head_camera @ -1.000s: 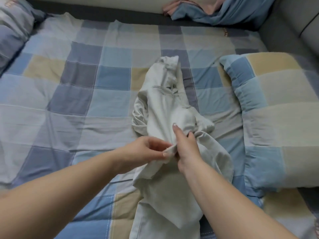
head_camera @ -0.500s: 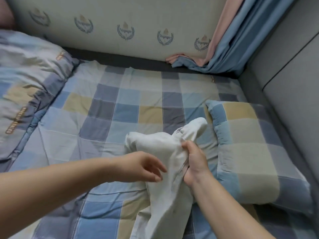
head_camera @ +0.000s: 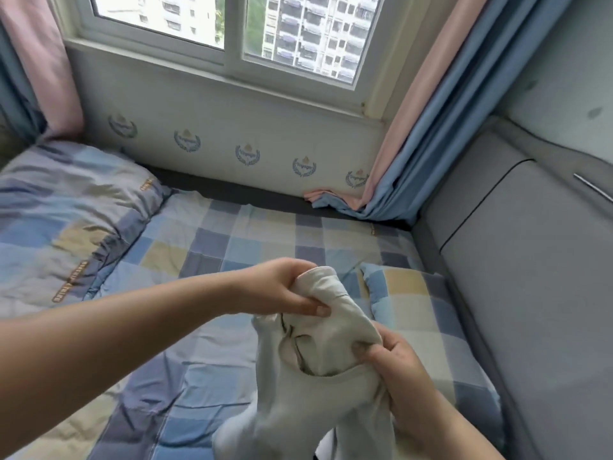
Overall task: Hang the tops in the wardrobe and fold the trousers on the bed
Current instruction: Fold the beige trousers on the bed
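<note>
The view has lifted since a moment ago, so the window [head_camera: 232, 24] now shows above the bed [head_camera: 232, 234]. The left hand [head_camera: 282, 288], open earlier, now pinches the white garment [head_camera: 318, 376] at its top edge. The right hand [head_camera: 394, 370] still grips it lower, with the cloth raised off the bed beside the pillow [head_camera: 414, 300].

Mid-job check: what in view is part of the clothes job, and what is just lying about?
In the job:
- white garment, held up over the bed
- left hand, gripping its top edge
- right hand, gripping its other side
- bed

Lying about:
- pillow
- folded quilt
- curtains
</note>
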